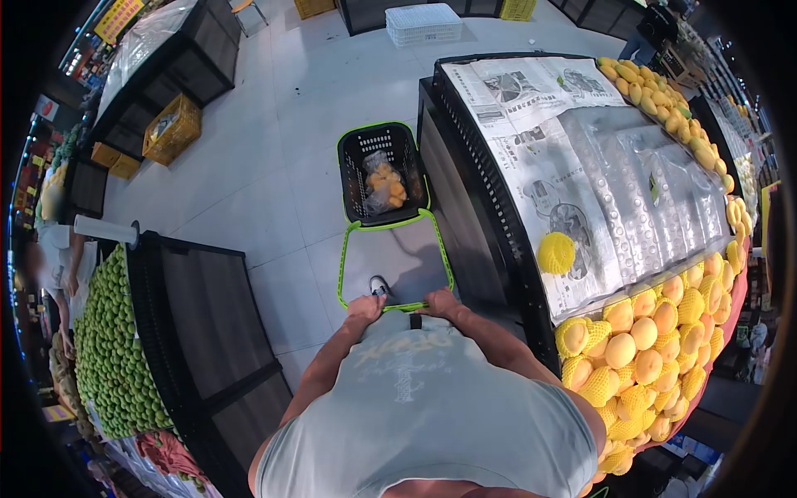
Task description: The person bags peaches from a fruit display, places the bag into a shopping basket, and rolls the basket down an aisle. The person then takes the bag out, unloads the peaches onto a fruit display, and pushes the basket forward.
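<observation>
Both of my hands are closed around the bright green pull handle [341, 264] of a black shopping basket [357, 153]. My left hand [365, 308] grips the left end of its crossbar, and my right hand [442, 304] the right end, close to my waist. The basket stands on the floor in front of me, with the handle stretched back towards my body. Inside it lies a clear plastic bag of orange-yellow fruit [386, 184]; its exact kind is hard to make out. A shoe shows on the floor just beyond my left hand.
A fruit stand [465, 137] borders the basket's right side, holding yellow-orange mangoes [643, 334] and newspaper. To the left is a bin of green fruit [120, 357]. A yellow crate [173, 130] and white crates [422, 25] stand farther off. People are at the left and far right.
</observation>
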The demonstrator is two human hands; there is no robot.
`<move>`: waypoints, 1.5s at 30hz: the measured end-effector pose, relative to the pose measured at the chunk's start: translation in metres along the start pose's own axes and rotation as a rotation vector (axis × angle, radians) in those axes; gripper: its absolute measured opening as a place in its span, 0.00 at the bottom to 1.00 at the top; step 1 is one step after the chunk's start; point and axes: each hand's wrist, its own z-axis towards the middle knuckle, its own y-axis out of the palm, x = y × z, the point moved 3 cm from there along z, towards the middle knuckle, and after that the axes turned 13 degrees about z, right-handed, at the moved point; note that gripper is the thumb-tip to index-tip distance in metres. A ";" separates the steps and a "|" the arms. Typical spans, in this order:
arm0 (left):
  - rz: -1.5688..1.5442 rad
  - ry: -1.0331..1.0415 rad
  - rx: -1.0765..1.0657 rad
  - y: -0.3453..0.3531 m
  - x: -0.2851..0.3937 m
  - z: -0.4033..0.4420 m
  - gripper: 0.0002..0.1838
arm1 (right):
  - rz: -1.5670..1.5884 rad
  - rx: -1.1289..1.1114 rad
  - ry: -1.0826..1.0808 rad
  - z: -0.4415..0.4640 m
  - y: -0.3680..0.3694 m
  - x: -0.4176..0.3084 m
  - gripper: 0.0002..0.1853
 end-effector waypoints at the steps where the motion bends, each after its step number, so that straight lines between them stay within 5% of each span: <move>1: 0.009 -0.011 0.018 -0.004 -0.010 0.001 0.34 | -0.005 -0.011 0.001 0.008 0.000 -0.007 0.34; 13: 0.079 0.051 0.267 -0.082 -0.104 0.032 0.27 | 0.046 -0.082 0.144 0.093 -0.036 -0.089 0.37; 28: -0.014 -0.264 0.836 -0.159 -0.172 0.073 0.18 | 0.225 -0.042 0.077 0.192 -0.099 -0.169 0.39; 45: 0.118 -0.035 0.813 -0.319 -0.230 0.187 0.14 | 0.655 -0.259 -0.109 0.306 -0.228 -0.202 0.38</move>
